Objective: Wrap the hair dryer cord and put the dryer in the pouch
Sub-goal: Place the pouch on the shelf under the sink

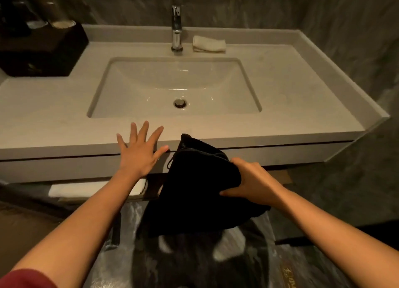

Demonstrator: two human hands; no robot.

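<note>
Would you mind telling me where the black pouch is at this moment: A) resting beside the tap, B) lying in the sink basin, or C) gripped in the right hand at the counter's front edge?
C: the right hand grips the black pouch at the counter's front edge.

A pale stone worktop [54, 115] holds a sunken rectangular sink [226, 89] at its middle. At twelve o'clock, behind the sink, a chrome tap [177, 28] stands upright, with a folded pale cloth [209, 43] lying just beside it toward one o'clock. At ten o'clock, a black tray [41, 50] sits in the far corner.
</note>
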